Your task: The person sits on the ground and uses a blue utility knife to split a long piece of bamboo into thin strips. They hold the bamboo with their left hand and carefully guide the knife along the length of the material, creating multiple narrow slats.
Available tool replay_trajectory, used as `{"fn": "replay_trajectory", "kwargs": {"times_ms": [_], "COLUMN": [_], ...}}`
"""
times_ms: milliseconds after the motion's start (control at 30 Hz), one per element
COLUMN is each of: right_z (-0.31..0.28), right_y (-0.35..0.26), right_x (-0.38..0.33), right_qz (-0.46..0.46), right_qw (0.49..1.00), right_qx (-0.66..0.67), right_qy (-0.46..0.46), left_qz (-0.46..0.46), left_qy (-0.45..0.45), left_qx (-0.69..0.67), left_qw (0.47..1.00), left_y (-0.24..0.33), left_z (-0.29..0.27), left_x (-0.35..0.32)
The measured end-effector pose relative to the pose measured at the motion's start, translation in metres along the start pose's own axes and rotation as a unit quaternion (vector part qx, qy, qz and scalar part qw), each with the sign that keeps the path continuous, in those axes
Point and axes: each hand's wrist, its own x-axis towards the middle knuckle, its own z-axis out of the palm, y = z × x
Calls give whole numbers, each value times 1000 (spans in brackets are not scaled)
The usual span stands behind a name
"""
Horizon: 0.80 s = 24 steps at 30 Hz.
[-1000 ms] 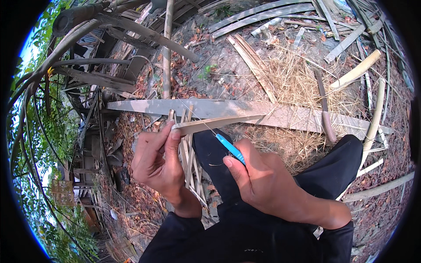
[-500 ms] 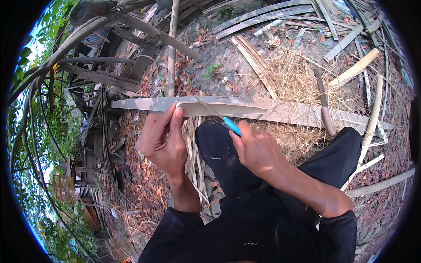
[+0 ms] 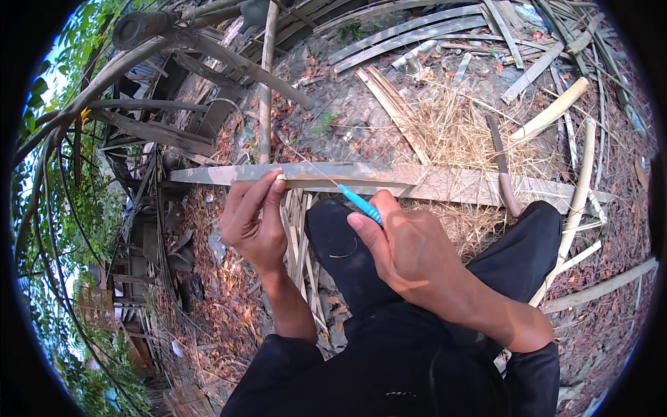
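My left hand (image 3: 258, 221) is closed in a pinch at the end of a thin wooden strip (image 3: 347, 182); its pale tip shows between thumb and forefinger. The strip runs rightward along a long grey plank (image 3: 445, 182) lying crosswise in front of my knees. My right hand (image 3: 410, 240) is wrapped round the blue handle of a thin-bladed knife (image 3: 358, 201). Its narrow metal blade points up and left over the plank, to the right of my left fingertips. Whether the blade touches the strip is hard to tell.
A dark-bladed machete (image 3: 509, 191) with a brown handle leans across the plank near my right knee. Straw (image 3: 451, 118) and split wood pieces (image 3: 392, 104) lie beyond. An upright pole (image 3: 267, 90) stands past the plank; branches (image 3: 187, 48) are at far left.
The knife has swung so its blade reaches farther up and left, and looks thinner. My right hand has turned, with its thumb along the handle. My left hand keeps its pinch.
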Motion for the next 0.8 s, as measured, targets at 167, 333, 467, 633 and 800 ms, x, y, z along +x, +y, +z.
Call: {"fn": "replay_trajectory", "kwargs": {"times_ms": [167, 333, 467, 633, 800], "right_z": [28, 12, 5, 15, 20], "right_y": [7, 21, 34, 24, 9], "right_x": [7, 11, 11, 0, -2], "right_qz": [-53, -1, 34, 16, -125], "right_qw": [998, 998, 997, 998, 986], "right_qx": [-1, 43, 37, 59, -99], "right_qy": [45, 56, 50, 13, 51], "left_qz": [22, -8, -2, -5, 19], "left_qy": [4, 34, 27, 40, 38], "left_qx": [18, -29, -22, -2, 1], "left_qw": [1000, 999, 999, 999, 999], "left_y": [7, -1, -4, 0, 4], "left_z": [5, 15, 15, 15, 13], "left_x": [-4, -7, -11, -8, -12]}}
